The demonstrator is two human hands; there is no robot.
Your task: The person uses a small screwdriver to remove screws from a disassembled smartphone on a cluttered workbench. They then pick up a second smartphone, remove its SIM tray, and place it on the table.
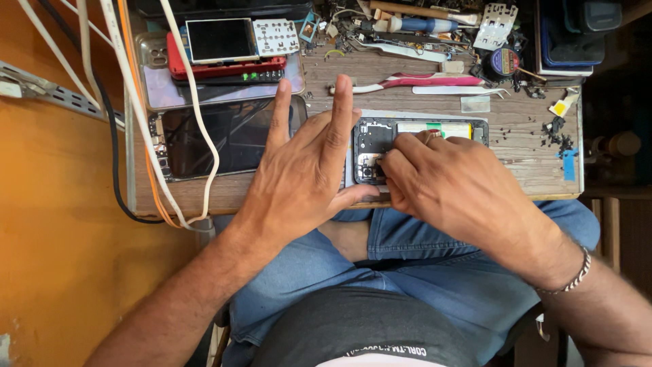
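At the near edge of the wooden workbench, fingertips of the right hand bunched together and pressed down on the camera corner of an opened phone; whether anything is pinched between them cannot be told. Beside it, left hand with fingers spread wide and lifted, index and middle pointing away, thumb laid along the bench edge against the phone's left end. Phone lying flat with its back off, dark inner frame and a pale strip with a green patch exposed. Further left, a dark phone panel crossed by a white cable. Behind that, a stack of phones. Along the far side, tweezers, a screwdriver and scattered small parts.
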